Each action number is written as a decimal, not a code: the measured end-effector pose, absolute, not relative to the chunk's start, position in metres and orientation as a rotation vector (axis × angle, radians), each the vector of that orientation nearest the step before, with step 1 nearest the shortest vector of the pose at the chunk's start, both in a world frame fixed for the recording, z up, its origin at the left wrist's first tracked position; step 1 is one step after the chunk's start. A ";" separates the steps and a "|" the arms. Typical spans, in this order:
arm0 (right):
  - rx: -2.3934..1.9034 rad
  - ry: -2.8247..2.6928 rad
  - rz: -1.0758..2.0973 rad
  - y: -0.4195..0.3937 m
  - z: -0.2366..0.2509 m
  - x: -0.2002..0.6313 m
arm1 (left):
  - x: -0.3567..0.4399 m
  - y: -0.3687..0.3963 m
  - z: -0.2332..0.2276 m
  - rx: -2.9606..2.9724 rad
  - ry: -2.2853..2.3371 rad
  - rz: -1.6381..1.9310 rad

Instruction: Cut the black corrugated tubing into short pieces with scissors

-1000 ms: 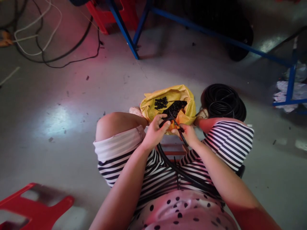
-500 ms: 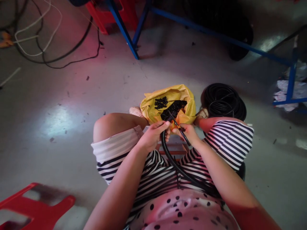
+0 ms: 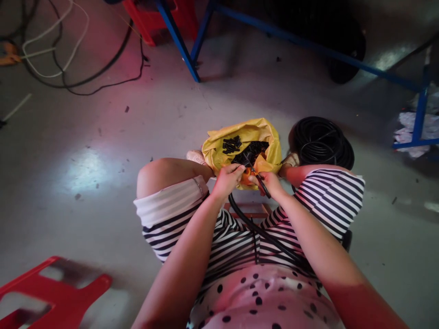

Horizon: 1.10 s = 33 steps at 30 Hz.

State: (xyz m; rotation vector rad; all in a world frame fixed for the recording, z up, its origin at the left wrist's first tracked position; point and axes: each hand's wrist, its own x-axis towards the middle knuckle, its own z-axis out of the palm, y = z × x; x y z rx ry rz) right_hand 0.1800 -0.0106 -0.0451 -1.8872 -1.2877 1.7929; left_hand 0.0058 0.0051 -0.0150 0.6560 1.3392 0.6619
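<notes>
1. Pinching the ridged black tube point(image 3: 237, 211) curving across your lap point(image 3: 229, 246), your left hand point(image 3: 229, 179) is closed.
2. Your right hand point(image 3: 273, 183) curls round a dark-handled cutter point(image 3: 264, 186) beside the crinkled yellow bag point(image 3: 248, 129).
3. Smooth grey floor point(image 3: 113, 137), blue frame point(image 3: 178, 41) ahead.

The tube point(image 3: 245, 221), black, ribbed and flexible, runs in a long curve to just above the near edge of the bag point(image 3: 254, 127), where its end sits right by the blades of the scissors; whether they touch is too small to tell. The scissors point(image 3: 264, 187), dark-handled, slant with tips toward the bag's middle and handles out past its near edge. Yellow and crumpled, the bag gapes upward and holds short black pieces point(image 3: 232, 144), a loose cluster left, a larger heap right.
</notes>
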 end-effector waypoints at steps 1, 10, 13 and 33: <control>-1.890 -1.262 1.797 -0.010 -0.045 0.180 | 0.005 0.005 -0.016 0.663 1.330 0.648; -1.902 -1.392 1.679 -0.013 -0.039 0.181 | 0.008 0.005 -0.003 0.554 1.385 0.671; -1.936 -1.380 1.620 -0.017 -0.031 0.181 | 0.009 0.004 0.004 0.525 1.393 0.723; -1.765 -1.401 1.713 -0.022 -0.005 0.173 | 0.010 -0.003 0.004 1.120 1.578 0.814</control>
